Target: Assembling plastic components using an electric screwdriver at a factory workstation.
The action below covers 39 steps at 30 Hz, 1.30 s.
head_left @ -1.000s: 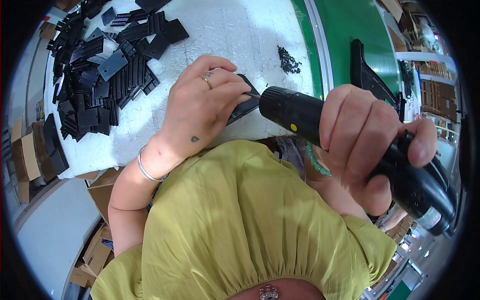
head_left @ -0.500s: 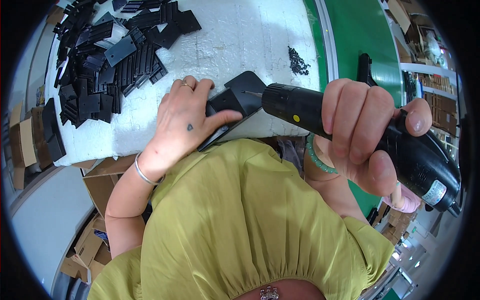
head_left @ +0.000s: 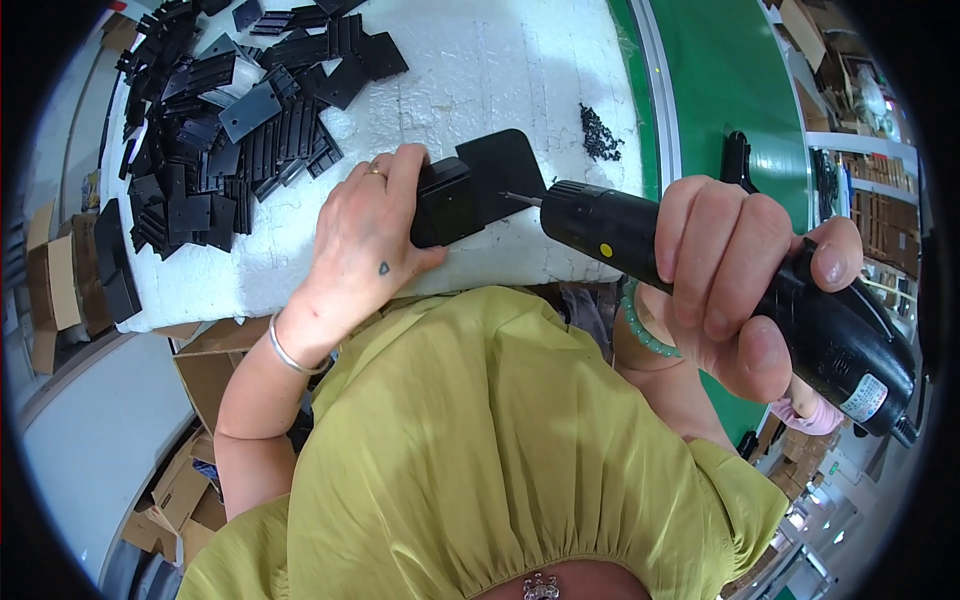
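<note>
A black electric screwdriver point(head_left: 610, 222) is gripped in my right hand point(head_left: 725, 275), its thin bit pointing left. The bit's tip lies over a flat black plate with rounded corners point(head_left: 505, 165); whether it touches cannot be told. My left hand point(head_left: 365, 225) is closed around a black box-shaped plastic part point(head_left: 445, 203), fingers along its left side and thumb at the near edge. That part sits against the plate's left side. Both rest on the white foam surface point(head_left: 480, 60) close to my body.
Many flat black plastic pieces point(head_left: 250, 110) are heaped at the far left. A small pile of black screws point(head_left: 600, 132) lies at the right of the foam. Beyond it runs a green surface point(head_left: 690, 90) with a black object point(head_left: 737, 158). Cardboard boxes point(head_left: 215, 360) stand below left.
The black part has been turned upright under my left hand, and the plate has swung round with it. My left thumb has dropped to the near edge. The screwdriver has shifted slightly right and nearer.
</note>
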### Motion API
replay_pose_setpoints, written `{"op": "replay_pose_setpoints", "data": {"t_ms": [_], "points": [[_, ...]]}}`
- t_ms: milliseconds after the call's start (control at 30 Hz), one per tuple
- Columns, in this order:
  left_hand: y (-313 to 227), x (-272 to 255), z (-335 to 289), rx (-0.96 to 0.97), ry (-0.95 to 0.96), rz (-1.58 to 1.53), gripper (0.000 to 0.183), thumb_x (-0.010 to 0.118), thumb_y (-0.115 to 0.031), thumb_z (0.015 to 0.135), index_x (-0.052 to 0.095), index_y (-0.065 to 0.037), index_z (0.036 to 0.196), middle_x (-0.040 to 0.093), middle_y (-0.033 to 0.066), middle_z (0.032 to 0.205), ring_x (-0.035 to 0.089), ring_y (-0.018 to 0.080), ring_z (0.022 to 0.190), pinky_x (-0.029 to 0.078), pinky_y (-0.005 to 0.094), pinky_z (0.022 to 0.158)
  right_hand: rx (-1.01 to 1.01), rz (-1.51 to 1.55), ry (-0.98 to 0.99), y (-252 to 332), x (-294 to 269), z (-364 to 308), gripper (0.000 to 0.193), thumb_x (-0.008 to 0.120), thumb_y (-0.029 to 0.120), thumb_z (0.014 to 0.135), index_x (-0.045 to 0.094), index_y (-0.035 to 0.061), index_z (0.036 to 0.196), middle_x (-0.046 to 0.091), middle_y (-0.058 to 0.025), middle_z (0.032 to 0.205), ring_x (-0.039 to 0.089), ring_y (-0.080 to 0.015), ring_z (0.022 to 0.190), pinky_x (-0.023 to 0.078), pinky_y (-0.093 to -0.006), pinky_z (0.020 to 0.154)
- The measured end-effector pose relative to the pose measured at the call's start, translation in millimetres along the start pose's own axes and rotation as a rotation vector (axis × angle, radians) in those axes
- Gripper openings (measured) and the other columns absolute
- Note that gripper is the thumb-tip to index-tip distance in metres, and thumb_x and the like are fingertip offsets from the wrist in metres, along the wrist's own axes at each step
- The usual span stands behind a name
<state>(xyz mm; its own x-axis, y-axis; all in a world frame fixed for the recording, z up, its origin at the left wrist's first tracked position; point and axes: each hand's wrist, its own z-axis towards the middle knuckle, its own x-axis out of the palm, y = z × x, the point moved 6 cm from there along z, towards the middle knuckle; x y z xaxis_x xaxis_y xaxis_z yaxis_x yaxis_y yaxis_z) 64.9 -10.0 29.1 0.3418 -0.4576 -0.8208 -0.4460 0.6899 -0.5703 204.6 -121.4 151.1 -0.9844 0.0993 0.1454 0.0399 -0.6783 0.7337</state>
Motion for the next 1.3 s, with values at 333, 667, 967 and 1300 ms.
{"op": "replay_pose_setpoints", "data": {"t_ms": [333, 667, 967, 1300], "points": [[18, 3, 13, -0.048, 0.048, -0.357, 0.061, 0.067, -0.034, 0.08, 0.042, -0.005, 0.128, 0.057, 0.0191, 0.084, 0.054, 0.0344, 0.08, 0.042, 0.0399, 0.073, 0.007, -0.016, 0.042, -9, 0, 2, 0.044, 0.058, 0.01, 0.079, 0.041, 0.0158, 0.119, 0.047, 0.0041, 0.061, 0.044, -0.0081, 0.049, 0.037, -0.0253, 0.057], [28, 10, 17, -0.147, 0.003, -0.41, 0.037, 0.068, -0.02, 0.078, 0.05, -0.012, 0.109, 0.056, 0.0121, 0.074, 0.053, 0.0302, 0.064, 0.043, 0.0367, 0.062, 0.068, -0.018, 0.113, -30, 9, 4, 0.045, 0.055, 0.007, 0.08, 0.038, 0.0157, 0.12, 0.046, 0.0025, 0.062, 0.044, -0.0103, 0.049, 0.038, -0.0277, 0.058], [25, 12, 18, 0.077, -0.028, -0.363, 0.032, 0.07, -0.018, 0.073, 0.058, -0.012, 0.102, 0.058, 0.0084, 0.082, 0.054, 0.0286, 0.078, 0.043, 0.0368, 0.073, 0.114, -0.03, 0.049, -42, 18, 4, 0.043, 0.056, 0.007, 0.08, 0.038, 0.0156, 0.117, 0.046, 0.0011, 0.061, 0.044, -0.0121, 0.05, 0.038, -0.0287, 0.058], [18, 11, 17, 0.031, -0.017, -0.297, 0.036, 0.073, -0.019, 0.07, 0.057, -0.014, 0.102, 0.056, 0.0073, 0.083, 0.054, 0.0272, 0.086, 0.043, 0.0376, 0.077, 0.143, -0.06, 0.01, -51, 26, 6, 0.04, 0.058, 0.007, 0.079, 0.038, 0.0137, 0.113, 0.047, -0.0017, 0.063, 0.043, -0.0134, 0.052, 0.038, -0.0291, 0.057]]}}
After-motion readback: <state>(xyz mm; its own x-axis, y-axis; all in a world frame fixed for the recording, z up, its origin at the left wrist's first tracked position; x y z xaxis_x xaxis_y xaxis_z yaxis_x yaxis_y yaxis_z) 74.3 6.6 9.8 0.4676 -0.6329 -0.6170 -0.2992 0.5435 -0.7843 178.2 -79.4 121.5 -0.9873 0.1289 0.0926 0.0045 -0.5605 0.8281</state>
